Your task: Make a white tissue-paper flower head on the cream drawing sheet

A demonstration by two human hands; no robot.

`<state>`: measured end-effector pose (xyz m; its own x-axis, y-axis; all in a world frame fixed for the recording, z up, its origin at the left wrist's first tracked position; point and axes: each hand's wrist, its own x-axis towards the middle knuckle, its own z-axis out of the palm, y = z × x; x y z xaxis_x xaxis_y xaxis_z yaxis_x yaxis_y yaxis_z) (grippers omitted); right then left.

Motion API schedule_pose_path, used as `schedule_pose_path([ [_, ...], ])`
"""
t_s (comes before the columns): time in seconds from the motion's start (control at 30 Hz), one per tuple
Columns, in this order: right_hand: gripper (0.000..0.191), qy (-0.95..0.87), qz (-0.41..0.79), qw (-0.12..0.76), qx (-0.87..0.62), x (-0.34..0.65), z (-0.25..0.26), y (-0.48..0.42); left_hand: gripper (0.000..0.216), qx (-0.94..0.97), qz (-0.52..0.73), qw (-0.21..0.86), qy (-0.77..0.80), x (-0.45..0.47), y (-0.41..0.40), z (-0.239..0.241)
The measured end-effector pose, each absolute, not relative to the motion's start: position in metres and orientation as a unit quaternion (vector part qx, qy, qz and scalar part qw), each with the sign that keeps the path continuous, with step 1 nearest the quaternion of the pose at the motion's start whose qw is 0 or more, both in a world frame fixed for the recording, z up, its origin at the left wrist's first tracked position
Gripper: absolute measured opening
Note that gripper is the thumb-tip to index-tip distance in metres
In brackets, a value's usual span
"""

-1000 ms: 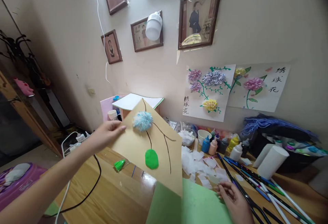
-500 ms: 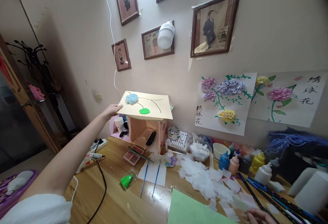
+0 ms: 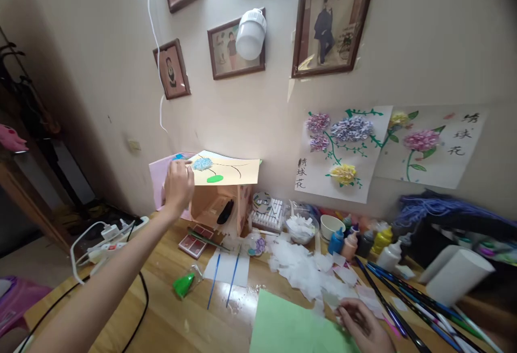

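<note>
On top of an open-fronted wooden box [image 3: 241, 210] lies a cream sheet [image 3: 230, 165] with a fluffy blue paper flower [image 3: 202, 164], drawn stems and a green leaf shape [image 3: 215, 179]. My left hand [image 3: 179, 185] is at the sheet's left edge, fingers curled against it; the fingertips are partly hidden. At the lower right, my right hand [image 3: 363, 323] is over the right edge of a green sheet [image 3: 291, 326]. Its thumb and fingers are drawn together, and whatever is between them cannot be made out. Thin white paper squares [image 3: 299, 269] lie scattered just beyond it.
Paint bottles [image 3: 349, 244], a white bowl [image 3: 332, 227] and brushes [image 3: 398, 293] stand or lie at right. A green bag [image 3: 184, 285] and two blue sticks [image 3: 233, 280] lie mid-table. A black cable [image 3: 141, 299] and power strip [image 3: 139, 227] are at left. A bulb [image 3: 251, 35] hangs above.
My left hand has changed its hold at the cream sheet's left side, and the sheet sits lower and flatter on the box. My right hand has come left to the green sheet. The view has shifted.
</note>
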<state>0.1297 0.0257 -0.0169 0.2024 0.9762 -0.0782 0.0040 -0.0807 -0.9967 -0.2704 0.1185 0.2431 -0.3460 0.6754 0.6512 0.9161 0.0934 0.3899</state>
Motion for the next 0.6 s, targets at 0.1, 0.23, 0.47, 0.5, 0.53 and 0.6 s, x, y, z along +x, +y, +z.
schedule_pose_path([
  [0.1,0.037,-0.440,0.453,0.539,-0.557,0.116,-0.008,0.020,0.019,-0.722,-0.376,0.171,-0.555,-0.199,0.062,0.192],
  [0.23,0.041,-0.413,0.472,0.552,-0.549,0.109,0.003,0.017,0.016,-0.833,-0.345,0.039,-0.430,-0.109,0.009,0.121],
  [0.47,0.042,-0.398,0.502,0.554,-0.531,0.119,0.001,0.016,0.014,-0.841,-0.306,-0.153,-0.419,-0.040,0.028,0.039],
  [0.5,0.041,-0.401,0.506,0.551,-0.530,0.120,0.000,0.015,0.014,-0.834,-0.306,-0.169,-0.427,-0.037,0.032,0.033],
  [0.53,0.039,-0.403,0.510,0.547,-0.527,0.121,0.000,0.015,0.014,-0.829,-0.305,-0.184,-0.430,-0.036,0.035,0.030],
  [0.6,0.036,-0.408,0.520,0.539,-0.522,0.122,-0.001,0.013,0.013,-0.828,-0.300,-0.217,-0.420,-0.036,0.039,0.025],
])
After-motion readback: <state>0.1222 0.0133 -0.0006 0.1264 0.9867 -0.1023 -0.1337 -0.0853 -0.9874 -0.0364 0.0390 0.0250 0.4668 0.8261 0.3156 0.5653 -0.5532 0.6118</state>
